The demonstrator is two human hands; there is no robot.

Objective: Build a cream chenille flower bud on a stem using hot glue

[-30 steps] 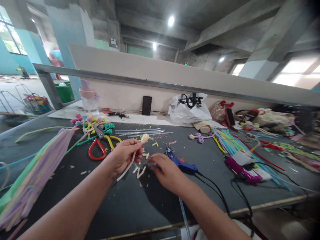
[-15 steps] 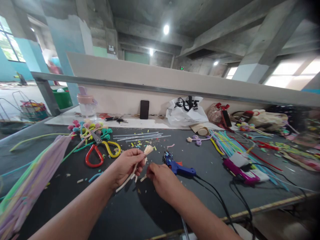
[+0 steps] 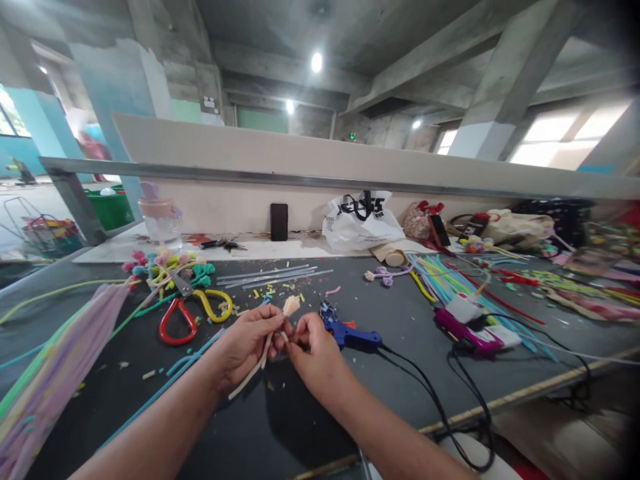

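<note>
Your left hand (image 3: 253, 340) pinches the cream, fuzzy, tufted stem (image 3: 291, 306) just below its head, probably to leave that free, between the front and back edges of the dark grey desk (image 3: 385, 303); your right hand (image 3: 313, 343) bunches its fingertips alongside, gripping what I cannot tell. The blue plastic glue gun (image 3: 353, 335) lies close by, likely for reach. The stem's pale head flares; its slender tail slants toward the front edge.

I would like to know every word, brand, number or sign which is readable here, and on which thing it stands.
No text reads with certainty.
White bag: large black letters, creased and partly covered by black handles; its smaller print is too small.
Green light at the back: too small to tell whether it is a sign.
Blue glue gun: no readable marking.
</note>
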